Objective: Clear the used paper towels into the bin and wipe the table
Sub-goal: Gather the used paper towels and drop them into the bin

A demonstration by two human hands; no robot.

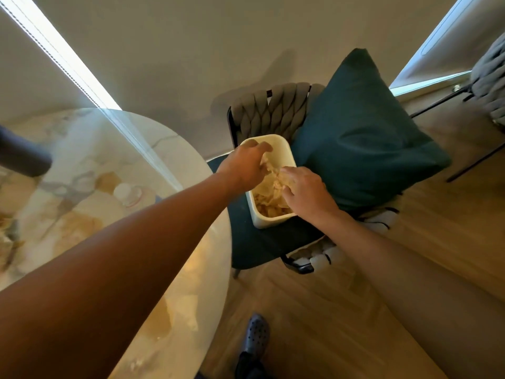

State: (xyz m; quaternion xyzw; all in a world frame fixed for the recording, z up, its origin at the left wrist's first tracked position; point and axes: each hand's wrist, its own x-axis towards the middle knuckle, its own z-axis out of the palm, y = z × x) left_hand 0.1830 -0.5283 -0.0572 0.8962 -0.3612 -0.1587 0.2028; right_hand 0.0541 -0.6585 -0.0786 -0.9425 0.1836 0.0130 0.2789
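Note:
A cream rectangular bin (284, 149) stands on the seat of a chair beside the round marble table (114, 165). Crumpled paper towels (269, 199) fill the bin. My left hand (247, 165) reaches over the bin's far left side, its fingers curled round a wad of towel. My right hand (303, 187) is over the bin's right side, fingers bent down onto the same wad. Both hands meet above the bin's middle. More crumpled paper lies blurred at the table's left edge (6, 231).
A dark teal cushion (363, 138) leans on the woven grey chair back (270, 110), right beside the bin. A small round white thing (127, 192) sits on the table. Wooden floor (341, 310) lies below, with my shoe (255, 335) on it. Another chair (489, 86) stands far right.

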